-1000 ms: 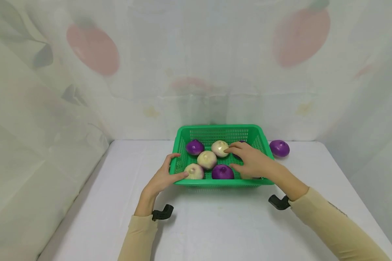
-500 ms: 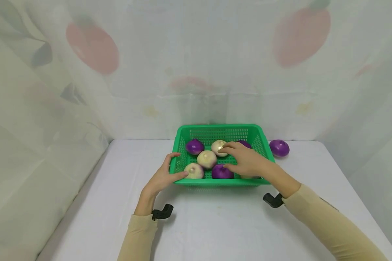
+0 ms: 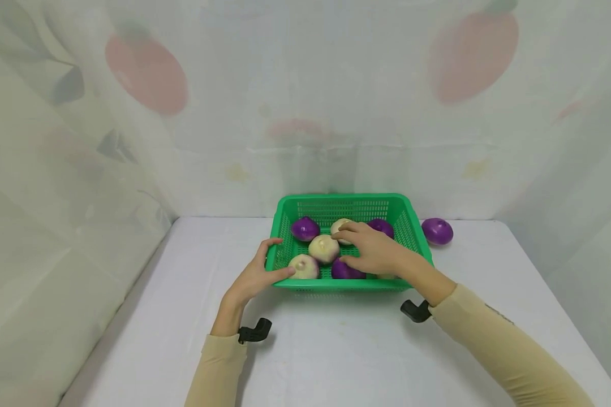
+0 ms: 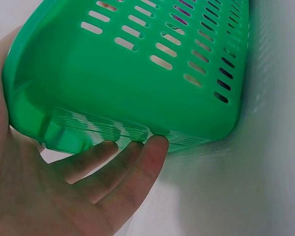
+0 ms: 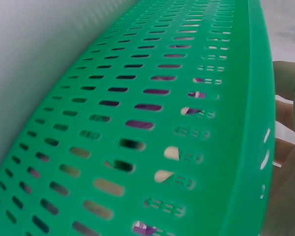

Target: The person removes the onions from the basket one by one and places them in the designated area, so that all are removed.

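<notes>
A green plastic basket (image 3: 343, 284) holds several onions. My left hand (image 3: 252, 280) grips its left end, thumb over the near corner of the rim by a pale onion (image 3: 304, 267); in the left wrist view, fingers (image 4: 150, 160) touch the outer wall. My right hand (image 3: 377, 249) hovers inside the right half, fingers spread and bent down. Its fingertips overlap the back pale onion (image 3: 340, 226), and its thumb is right at the front purple onion (image 3: 347, 269). Another pale onion (image 3: 387, 276) is mostly hidden beneath it. In the right wrist view, the basket wall covers most of that hand.
Inside the basket also lie a purple onion (image 3: 305, 228) at back left, a pale onion (image 3: 323, 249) mid-left and a purple onion (image 3: 382, 227) at back right. One purple onion (image 3: 437, 231) sits outside, right of the basket. A curtain (image 3: 315, 113) hangs behind the white-covered table (image 3: 326, 350).
My right hand has moved left over the onions, uncovering the purple onion at the back right. The left hand keeps its grip, and the basket and onions stay in place.
</notes>
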`<state>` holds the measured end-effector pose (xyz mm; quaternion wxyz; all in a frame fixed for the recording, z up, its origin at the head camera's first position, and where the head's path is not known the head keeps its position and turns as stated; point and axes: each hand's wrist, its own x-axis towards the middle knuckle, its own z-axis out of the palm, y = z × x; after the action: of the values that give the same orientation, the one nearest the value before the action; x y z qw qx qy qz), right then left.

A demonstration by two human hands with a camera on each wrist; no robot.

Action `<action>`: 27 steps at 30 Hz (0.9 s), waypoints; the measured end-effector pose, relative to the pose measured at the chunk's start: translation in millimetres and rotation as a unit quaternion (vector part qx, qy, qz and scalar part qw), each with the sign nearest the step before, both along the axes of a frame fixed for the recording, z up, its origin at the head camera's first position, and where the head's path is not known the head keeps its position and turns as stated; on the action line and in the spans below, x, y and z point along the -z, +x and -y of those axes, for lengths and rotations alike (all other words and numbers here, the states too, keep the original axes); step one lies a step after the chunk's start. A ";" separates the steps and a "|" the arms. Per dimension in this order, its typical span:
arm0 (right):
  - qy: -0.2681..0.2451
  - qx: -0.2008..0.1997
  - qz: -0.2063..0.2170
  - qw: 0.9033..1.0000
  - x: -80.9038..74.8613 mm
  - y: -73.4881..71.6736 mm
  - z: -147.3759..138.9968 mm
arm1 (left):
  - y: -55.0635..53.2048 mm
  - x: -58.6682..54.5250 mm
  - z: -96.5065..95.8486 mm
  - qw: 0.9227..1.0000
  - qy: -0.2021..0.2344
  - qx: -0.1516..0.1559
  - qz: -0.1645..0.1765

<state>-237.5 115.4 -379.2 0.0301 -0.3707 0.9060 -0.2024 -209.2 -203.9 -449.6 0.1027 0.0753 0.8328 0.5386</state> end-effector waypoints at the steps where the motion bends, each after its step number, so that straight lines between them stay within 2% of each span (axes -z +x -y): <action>1: 0.002 -0.002 -0.001 1.000 0.2 -0.5 1.4 | 0.3 -0.2 -0.3 1.000 0.001 0.000 0.000; 8: 0.011 -0.021 -0.026 0.999 3.7 -6.6 11.7 | 2.0 -1.5 -0.8 1.000 0.001 -0.002 0.000; 19: 0.051 0.008 -0.013 0.999 5.8 -14.3 29.3 | 2.0 -0.4 1.6 1.000 -0.003 -0.003 0.005; 27: 0.071 -0.009 -0.033 0.997 14.8 -22.9 41.2 | 1.9 0.9 1.6 1.000 0.006 0.001 0.010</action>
<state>-260.4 74.2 -394.0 0.0278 -0.3826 0.9150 -0.1252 -207.3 -205.5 -450.5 0.1112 0.0714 0.8286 0.5441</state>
